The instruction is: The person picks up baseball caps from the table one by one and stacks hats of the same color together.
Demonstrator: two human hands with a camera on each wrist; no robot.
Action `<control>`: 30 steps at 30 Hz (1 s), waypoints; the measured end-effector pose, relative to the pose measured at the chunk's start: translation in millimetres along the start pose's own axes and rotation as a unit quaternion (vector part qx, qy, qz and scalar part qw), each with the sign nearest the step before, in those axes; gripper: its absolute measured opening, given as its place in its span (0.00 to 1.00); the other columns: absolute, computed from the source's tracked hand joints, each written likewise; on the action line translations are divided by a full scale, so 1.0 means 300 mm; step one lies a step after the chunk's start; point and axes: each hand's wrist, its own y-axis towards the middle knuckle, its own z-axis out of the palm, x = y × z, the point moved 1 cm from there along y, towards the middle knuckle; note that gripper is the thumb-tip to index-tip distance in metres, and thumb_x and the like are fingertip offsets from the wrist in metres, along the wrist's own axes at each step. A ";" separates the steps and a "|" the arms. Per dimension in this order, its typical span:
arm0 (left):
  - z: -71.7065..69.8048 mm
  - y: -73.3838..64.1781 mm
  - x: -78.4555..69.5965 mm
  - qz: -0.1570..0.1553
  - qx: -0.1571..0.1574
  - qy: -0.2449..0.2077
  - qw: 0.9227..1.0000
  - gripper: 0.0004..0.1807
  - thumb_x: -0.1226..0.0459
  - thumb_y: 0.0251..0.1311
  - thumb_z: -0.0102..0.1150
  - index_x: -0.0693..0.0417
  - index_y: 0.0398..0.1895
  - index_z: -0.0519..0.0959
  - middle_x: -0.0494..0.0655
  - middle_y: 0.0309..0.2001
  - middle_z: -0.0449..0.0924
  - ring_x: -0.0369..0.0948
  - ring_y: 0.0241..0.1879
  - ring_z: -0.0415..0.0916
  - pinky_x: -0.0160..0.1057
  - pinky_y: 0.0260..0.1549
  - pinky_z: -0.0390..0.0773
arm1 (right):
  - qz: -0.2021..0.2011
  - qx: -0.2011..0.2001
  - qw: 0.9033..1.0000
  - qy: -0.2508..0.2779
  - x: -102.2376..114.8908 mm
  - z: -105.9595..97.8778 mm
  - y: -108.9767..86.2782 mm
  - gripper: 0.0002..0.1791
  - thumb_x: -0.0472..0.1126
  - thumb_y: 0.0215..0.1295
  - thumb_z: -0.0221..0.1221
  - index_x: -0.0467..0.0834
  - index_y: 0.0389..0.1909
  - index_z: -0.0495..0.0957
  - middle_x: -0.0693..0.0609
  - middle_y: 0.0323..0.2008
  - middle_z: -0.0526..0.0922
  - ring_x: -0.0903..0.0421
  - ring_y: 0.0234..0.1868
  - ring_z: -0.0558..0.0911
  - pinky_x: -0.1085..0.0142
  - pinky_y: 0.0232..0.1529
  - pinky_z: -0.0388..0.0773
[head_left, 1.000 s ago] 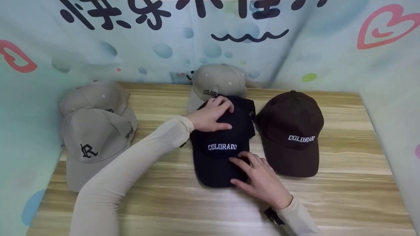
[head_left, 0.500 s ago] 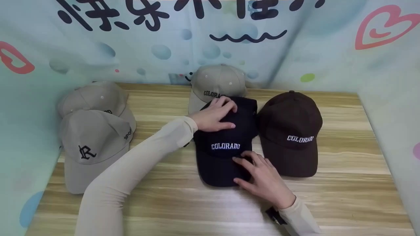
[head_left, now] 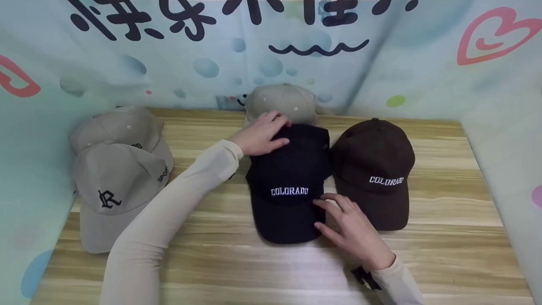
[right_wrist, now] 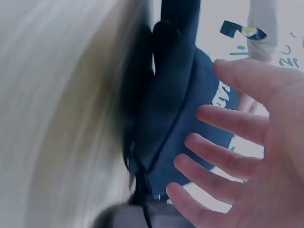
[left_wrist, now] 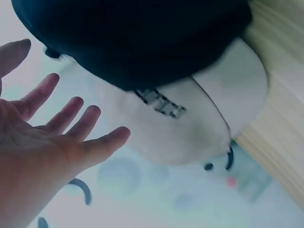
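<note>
A navy baseball cap point(head_left: 290, 165) with white COLORADO lettering lies on the table, brim toward the wearer. Over the back left of its crown is my left hand point(head_left: 262, 133), fingers loosely bent. The left wrist view shows that hand point(left_wrist: 61, 128) spread, holding nothing, beside the navy cap point(left_wrist: 137, 38). Near the brim's right edge hovers my right hand point(head_left: 353, 228), thumb and fingers apart. In the right wrist view its fingers point(right_wrist: 218, 164) are spread in front of the cap's side. A beige cap point(head_left: 281, 101) sits behind, partly covered by the navy one and my left hand.
To the right is a dark brown COLORADO cap point(head_left: 374, 156), close against the navy one. Two grey-beige caps overlap at the left, the front one point(head_left: 114, 178) marked R. A printed cloth backdrop point(head_left: 203, 51) rises behind the wooden table point(head_left: 457, 203).
My left hand has come off the middle of the navy crown, moving left and back. The right hand has drawn back to the right from the brim. The navy cap has shifted only slightly.
</note>
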 end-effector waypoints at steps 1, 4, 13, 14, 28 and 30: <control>-0.007 0.005 0.013 -0.005 0.002 0.008 1.000 0.21 0.58 0.71 0.50 0.60 0.61 0.68 0.57 0.60 0.65 0.53 0.61 0.61 0.50 0.61 0.58 | -0.001 -0.006 1.000 -0.001 -0.009 -0.010 -0.001 0.23 0.48 0.60 0.66 0.45 0.56 0.78 0.47 0.54 0.75 0.48 0.52 0.75 0.51 0.50 0.71; -0.026 0.021 0.055 -0.025 0.009 0.032 0.999 0.22 0.58 0.72 0.49 0.59 0.63 0.68 0.57 0.62 0.66 0.53 0.64 0.59 0.57 0.64 0.53 | -0.008 -0.030 1.000 0.002 -0.040 -0.044 -0.004 0.22 0.44 0.58 0.67 0.43 0.53 0.79 0.46 0.52 0.76 0.48 0.52 0.75 0.51 0.50 0.70; -0.081 0.097 0.167 -0.098 0.024 0.098 0.990 0.28 0.60 0.72 0.48 0.55 0.72 0.60 0.59 0.73 0.50 0.57 0.70 0.50 0.64 0.63 0.49 | 0.024 -0.083 0.995 0.044 -0.128 -0.190 -0.030 0.22 0.35 0.56 0.68 0.38 0.53 0.79 0.45 0.53 0.77 0.50 0.56 0.73 0.69 0.59 0.61; -0.083 0.107 0.176 -0.103 0.023 0.097 0.990 0.29 0.59 0.72 0.48 0.54 0.73 0.58 0.59 0.73 0.48 0.57 0.70 0.50 0.64 0.63 0.49 | 0.028 -0.088 0.995 0.047 -0.138 -0.204 -0.036 0.22 0.34 0.55 0.68 0.37 0.52 0.79 0.45 0.53 0.77 0.50 0.55 0.73 0.70 0.59 0.60; -0.041 0.192 0.260 -0.146 0.001 0.052 0.988 0.41 0.46 0.67 0.52 0.43 0.77 0.47 0.57 0.72 0.47 0.60 0.70 0.45 0.69 0.61 0.38 | 0.061 -0.129 0.988 0.055 -0.226 -0.281 -0.104 0.23 0.26 0.50 0.68 0.38 0.51 0.80 0.48 0.48 0.80 0.54 0.51 0.76 0.76 0.54 0.63; -0.047 0.189 0.272 -0.159 -0.008 0.048 0.986 0.42 0.45 0.66 0.53 0.45 0.77 0.47 0.60 0.70 0.49 0.60 0.69 0.46 0.69 0.61 0.37 | 0.061 -0.132 0.988 0.052 -0.229 -0.285 -0.106 0.24 0.26 0.50 0.68 0.38 0.51 0.80 0.48 0.48 0.81 0.54 0.51 0.76 0.76 0.55 0.63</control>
